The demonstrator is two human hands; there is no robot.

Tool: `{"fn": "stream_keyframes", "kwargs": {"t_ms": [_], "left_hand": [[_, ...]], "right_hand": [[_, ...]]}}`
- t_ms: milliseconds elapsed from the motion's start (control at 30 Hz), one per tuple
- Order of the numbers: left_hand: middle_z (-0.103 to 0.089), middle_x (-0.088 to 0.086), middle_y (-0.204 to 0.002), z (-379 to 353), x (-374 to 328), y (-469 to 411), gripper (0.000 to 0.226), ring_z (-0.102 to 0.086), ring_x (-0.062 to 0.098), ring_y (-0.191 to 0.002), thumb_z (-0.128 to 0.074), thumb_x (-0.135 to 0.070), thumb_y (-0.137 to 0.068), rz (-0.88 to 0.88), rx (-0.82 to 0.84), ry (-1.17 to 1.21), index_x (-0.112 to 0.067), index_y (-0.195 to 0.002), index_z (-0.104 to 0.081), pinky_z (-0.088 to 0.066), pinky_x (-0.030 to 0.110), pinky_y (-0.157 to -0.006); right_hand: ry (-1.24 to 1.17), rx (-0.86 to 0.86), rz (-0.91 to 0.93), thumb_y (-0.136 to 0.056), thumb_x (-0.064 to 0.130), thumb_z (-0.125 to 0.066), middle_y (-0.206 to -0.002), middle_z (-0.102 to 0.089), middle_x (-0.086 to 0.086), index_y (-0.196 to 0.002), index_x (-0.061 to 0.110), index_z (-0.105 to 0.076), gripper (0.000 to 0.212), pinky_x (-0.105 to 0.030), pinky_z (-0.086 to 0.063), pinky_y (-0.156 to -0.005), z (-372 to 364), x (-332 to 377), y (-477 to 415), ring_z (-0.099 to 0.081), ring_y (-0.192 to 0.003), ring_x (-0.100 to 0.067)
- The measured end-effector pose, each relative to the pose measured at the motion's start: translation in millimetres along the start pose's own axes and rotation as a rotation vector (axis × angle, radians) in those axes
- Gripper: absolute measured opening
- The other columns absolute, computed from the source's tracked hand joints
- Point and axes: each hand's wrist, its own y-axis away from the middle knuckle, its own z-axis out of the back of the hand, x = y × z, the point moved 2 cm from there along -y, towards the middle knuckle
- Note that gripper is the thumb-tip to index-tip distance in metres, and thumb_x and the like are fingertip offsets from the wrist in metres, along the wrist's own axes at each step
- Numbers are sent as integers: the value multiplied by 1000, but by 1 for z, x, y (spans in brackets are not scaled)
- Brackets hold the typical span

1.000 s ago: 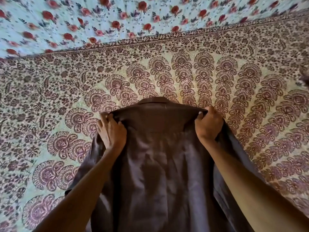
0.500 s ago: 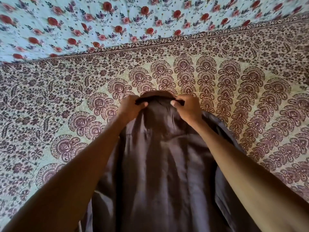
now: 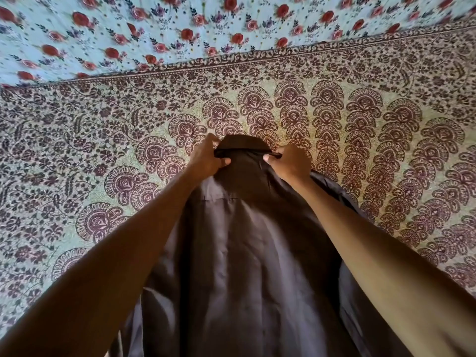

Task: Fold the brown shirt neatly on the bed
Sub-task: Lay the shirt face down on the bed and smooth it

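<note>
matt creased cloth shirt (image 3: 244, 253)

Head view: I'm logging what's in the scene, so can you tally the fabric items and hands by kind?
Brown shirt: 1
Maroon paisley bedspread: 1
Light blue rose-print cloth: 1
Hands gripping the shirt's collar: 2, left hand and right hand
Total: 5

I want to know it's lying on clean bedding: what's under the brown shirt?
The brown shirt lies on the maroon paisley bedspread, which shows on both sides and beyond the collar. Whatever is directly beneath the shirt is covered, so I cannot tell.
</note>
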Motion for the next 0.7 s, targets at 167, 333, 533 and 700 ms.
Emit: {"fn": "stream_keyframes", "kwargs": {"t_ms": [167,333,533,700], "left_hand": [[-60,15,-112,-15,-1,13,61,-60,34,-101,-75,-13,-78,-88,-148,-35,-21,-124,-35,-51,48,-84],[-48,10,-124,-13,0,62,49,-46,30,-116,-59,-39,-89,-164,-511,-300,-18,-129,-40,-33,47,-100],[-49,4,-129,-62,38,120,40,-50,26,-116,-43,-44,-96,-379,-318,-447,-20,-127,-49,-39,38,-97],[-25,3,-157,-81,50,129,66,-19,24,-147,-35,-58,-94,-285,-232,-498,-24,-150,-25,-11,48,-119]], "right_hand": [[98,-217,59,-91,44,-59,-71,-62,-1,-79,17,-59,30,-44,-41,-93,-13,3,10,-64,-82,-29],[247,-490,194,-93,45,-52,-98,-65,-3,-103,19,-56,28,-46,-34,-89,-16,-2,33,-55,-101,-29],[274,-361,366,-93,44,-50,-118,-56,-4,-114,25,-58,30,-43,-39,-83,-43,-25,88,-51,-108,-31],[381,-195,343,-95,63,-31,-156,-29,-2,-143,35,-37,56,-54,-23,-112,-55,-52,90,-26,-143,-29]]}}
